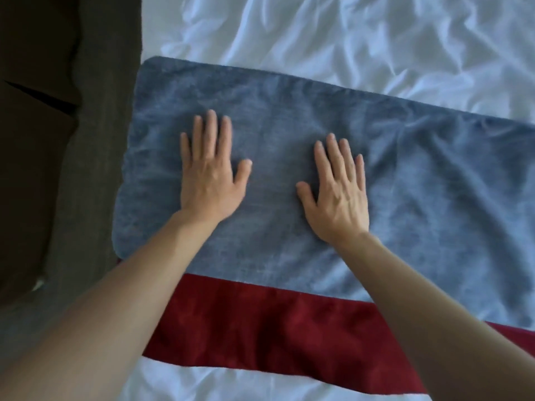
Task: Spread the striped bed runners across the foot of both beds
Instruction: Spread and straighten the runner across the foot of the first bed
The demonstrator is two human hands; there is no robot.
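White rumpled bed (362, 39) fills most of view, dark floor (58, 140) along its left side. Runner (419, 198) lies flat across the bed, grey-blue band on the far side, red band (260, 328) nearer the person, its left end near the bed's left edge, right end out of frame. Left hand (210, 172) and right hand (337, 189) both palm-down on the grey-blue band, fingers straight and slightly spread, pressing flat, gripping nothing. Hands apart, side by side.
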